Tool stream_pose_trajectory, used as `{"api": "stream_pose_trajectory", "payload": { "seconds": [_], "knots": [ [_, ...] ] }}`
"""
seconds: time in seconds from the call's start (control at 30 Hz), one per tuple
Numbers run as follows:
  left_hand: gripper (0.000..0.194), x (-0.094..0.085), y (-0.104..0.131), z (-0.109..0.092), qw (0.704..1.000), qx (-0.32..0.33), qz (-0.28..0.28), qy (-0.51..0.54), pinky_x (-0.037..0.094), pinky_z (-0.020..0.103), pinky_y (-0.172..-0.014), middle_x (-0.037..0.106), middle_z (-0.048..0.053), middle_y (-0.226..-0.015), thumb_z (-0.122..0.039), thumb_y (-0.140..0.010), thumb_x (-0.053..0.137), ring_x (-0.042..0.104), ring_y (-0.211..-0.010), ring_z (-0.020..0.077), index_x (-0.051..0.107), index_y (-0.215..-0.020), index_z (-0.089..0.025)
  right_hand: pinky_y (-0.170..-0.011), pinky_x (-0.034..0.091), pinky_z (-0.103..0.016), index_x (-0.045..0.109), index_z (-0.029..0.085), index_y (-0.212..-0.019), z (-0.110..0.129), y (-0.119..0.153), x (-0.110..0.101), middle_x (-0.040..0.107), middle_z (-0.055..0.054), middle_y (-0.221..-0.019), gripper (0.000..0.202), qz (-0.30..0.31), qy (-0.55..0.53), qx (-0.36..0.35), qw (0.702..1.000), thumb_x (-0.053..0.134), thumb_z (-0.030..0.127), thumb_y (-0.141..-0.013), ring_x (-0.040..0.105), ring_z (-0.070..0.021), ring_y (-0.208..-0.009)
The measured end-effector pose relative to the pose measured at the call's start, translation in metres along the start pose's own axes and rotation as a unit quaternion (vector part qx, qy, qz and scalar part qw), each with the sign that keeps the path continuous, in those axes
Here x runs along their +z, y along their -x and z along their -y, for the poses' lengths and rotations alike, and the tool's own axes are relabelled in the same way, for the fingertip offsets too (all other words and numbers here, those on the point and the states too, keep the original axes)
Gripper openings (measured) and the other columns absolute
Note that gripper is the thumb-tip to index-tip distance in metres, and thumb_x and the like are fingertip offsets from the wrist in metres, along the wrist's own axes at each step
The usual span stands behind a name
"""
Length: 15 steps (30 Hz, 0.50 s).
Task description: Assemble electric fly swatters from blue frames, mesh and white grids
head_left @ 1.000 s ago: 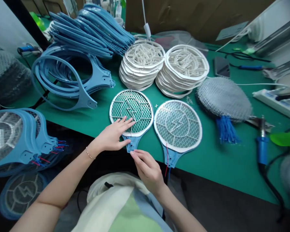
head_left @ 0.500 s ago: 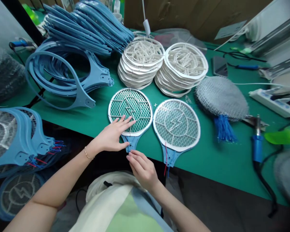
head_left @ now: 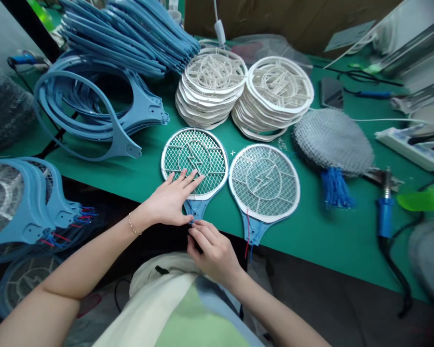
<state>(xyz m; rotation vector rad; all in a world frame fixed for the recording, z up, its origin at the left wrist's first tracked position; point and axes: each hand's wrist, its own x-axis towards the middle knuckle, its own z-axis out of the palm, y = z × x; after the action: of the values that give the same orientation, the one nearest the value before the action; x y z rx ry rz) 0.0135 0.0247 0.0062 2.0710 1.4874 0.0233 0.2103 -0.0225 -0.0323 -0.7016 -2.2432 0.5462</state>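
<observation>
My left hand lies with spread fingers over the lower left of a round mesh racket head, its thumb at the blue neck. Close by, my right hand has its fingers bent together at the bottom end of that neck; whatever it may pinch there is hidden. To the right lies a second racket head with a white ring, a lightning-bolt centre, and red and blue wires at its blue neck.
Behind stand two stacks of white rings. Blue frames are piled at the back left, finished-looking heads at the left. On the right are mesh discs, a soldering iron and a power strip.
The fingers of my right hand have bent more and moved slightly up and left at the neck end. My left hand stays spread on the racket head. The camera view has shifted slightly.
</observation>
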Motion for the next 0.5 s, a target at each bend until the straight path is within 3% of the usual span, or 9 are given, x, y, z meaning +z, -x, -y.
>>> {"api": "stream_pose_trajectory", "payload": {
  "seconds": [0.17,0.23,0.27,0.3,0.33,0.37,0.4,0.43,0.5],
  "knots": [
    [0.112,-0.002,0.009,0.003,0.999,0.016,-0.009,0.047,0.017,0.055,-0.122,0.014,0.012,-0.168,-0.042,-0.075,0.073,0.009,-0.154,0.0367,0.005,-0.162,-0.022,-0.074,0.058,-0.032,0.066,0.021,-0.094,-0.005,-0.035,-0.032,0.069,-0.005,-0.083,0.014,-0.115,-0.037,0.129,0.984,0.056,0.012,-0.089,0.068,-0.0189,-0.078],
    [0.1,0.0,0.024,0.004,0.993,0.029,-0.087,0.076,0.022,0.051,-0.122,0.026,0.012,-0.165,-0.039,-0.08,0.068,0.021,-0.152,0.0343,0.013,-0.161,-0.023,-0.081,0.058,-0.037,0.065,0.018,-0.105,-0.005,-0.046,-0.026,0.069,-0.009,-0.094,0.02,-0.093,0.0,0.137,0.986,0.055,0.016,-0.088,0.067,-0.0229,-0.09],
    [0.088,0.003,0.033,0.004,0.982,0.022,-0.168,0.087,0.024,0.05,-0.121,0.033,0.012,-0.162,-0.036,-0.083,0.064,0.028,-0.15,0.0331,0.022,-0.159,-0.024,-0.085,0.057,-0.041,0.063,0.016,-0.114,-0.003,-0.049,-0.017,0.068,-0.012,-0.102,0.028,-0.056,0.019,0.128,0.99,0.056,0.019,-0.087,0.065,-0.0258,-0.097],
    [0.073,0.008,0.043,0.004,0.957,0.005,-0.271,0.099,0.027,0.049,-0.12,0.041,0.012,-0.158,-0.032,-0.086,0.06,0.035,-0.147,0.0318,0.034,-0.154,-0.025,-0.09,0.056,-0.045,0.061,0.012,-0.121,-0.001,-0.05,-0.005,0.067,-0.015,-0.109,0.037,-0.014,0.044,0.112,0.993,0.059,0.022,-0.085,0.063,-0.0288,-0.103],
    [0.058,0.015,0.053,0.003,0.913,-0.025,-0.391,0.115,0.031,0.049,-0.118,0.05,0.011,-0.151,-0.029,-0.089,0.056,0.042,-0.143,0.0309,0.046,-0.146,-0.025,-0.093,0.055,-0.048,0.058,0.009,-0.126,0.002,-0.05,0.008,0.066,-0.018,-0.114,0.046,0.02,0.075,0.095,0.992,0.062,0.023,-0.083,0.061,-0.0314,-0.107],
    [0.045,0.023,0.063,0.003,0.854,-0.059,-0.498,0.138,0.037,0.048,-0.115,0.057,0.011,-0.142,-0.028,-0.091,0.054,0.049,-0.137,0.0302,0.054,-0.136,-0.024,-0.093,0.055,-0.049,0.058,0.008,-0.128,0.005,-0.05,0.021,0.065,-0.019,-0.116,0.05,0.043,0.11,0.078,0.99,0.065,0.021,-0.08,0.061,-0.0327,-0.107],
    [0.035,0.032,0.071,0.003,0.797,-0.095,-0.571,0.172,0.044,0.047,-0.109,0.062,0.01,-0.132,-0.028,-0.092,0.054,0.056,-0.129,0.029,0.059,-0.127,-0.023,-0.091,0.056,-0.049,0.059,0.007,-0.126,0.009,-0.049,0.031,0.066,-0.019,-0.113,0.049,0.057,0.144,0.065,0.986,0.065,0.016,-0.078,0.061,-0.0325,-0.104],
    [0.028,0.041,0.077,0.003,0.75,-0.132,-0.613,0.21,0.049,0.044,-0.103,0.065,0.009,-0.121,-0.03,-0.093,0.055,0.062,-0.119,0.0274,0.062,-0.118,-0.022,-0.087,0.057,-0.048,0.061,0.008,-0.122,0.012,-0.048,0.037,0.066,-0.017,-0.108,0.046,0.06,0.168,0.058,0.982,0.063,0.01,-0.077,0.062,-0.0312,-0.099],
    [0.021,0.055,0.084,0.001,0.705,-0.195,-0.617,0.291,0.055,0.038,-0.091,0.067,0.006,-0.103,-0.033,-0.091,0.061,0.068,-0.1,0.0237,0.065,-0.107,-0.02,-0.078,0.058,-0.043,0.064,0.011,-0.114,0.02,-0.046,0.033,0.066,-0.014,-0.098,0.042,0.04,0.165,0.067,0.983,0.057,0.001,-0.073,0.062,-0.0275,-0.089]
  ]
}}
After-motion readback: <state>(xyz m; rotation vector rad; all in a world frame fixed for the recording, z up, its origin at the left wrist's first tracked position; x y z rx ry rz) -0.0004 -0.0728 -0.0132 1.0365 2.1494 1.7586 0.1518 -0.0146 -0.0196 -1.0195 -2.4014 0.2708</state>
